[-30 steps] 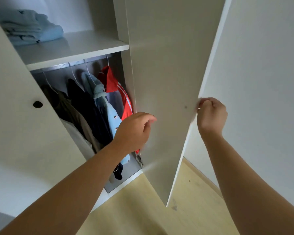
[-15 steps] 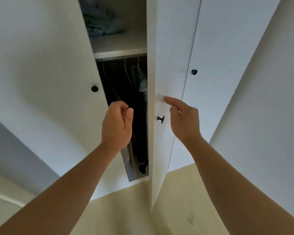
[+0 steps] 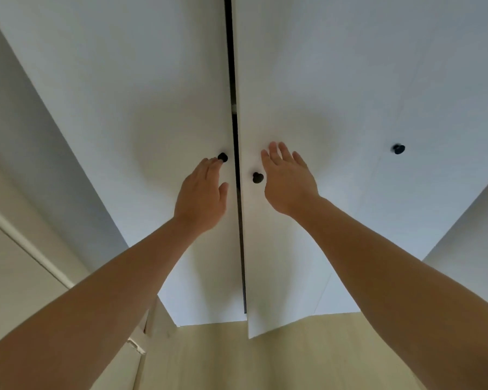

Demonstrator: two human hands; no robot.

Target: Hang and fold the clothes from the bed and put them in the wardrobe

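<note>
Both doors have swung nearly shut since half a second ago, when a wide gap was showing the hanging clothes. Now only a thin dark slit (image 3: 235, 130) is separating the left door (image 3: 141, 102) and the right door (image 3: 321, 80) of the wardrobe (image 3: 434, 94). The left hand (image 3: 202, 194) is lying flat against the left door, fingers straight and holding nothing, with its tips just beside a black knob (image 3: 222, 157). The right hand (image 3: 286, 178) is pressing open-palmed on the right door, next to that door's own knob (image 3: 257, 177). The clothes are sitting inside, out of sight. These doors are likely behaving as stiff, light boards turning easily on hinges, so a flat push is closing them, while the small knobs are offering a place to pinch for pulling.
</note>
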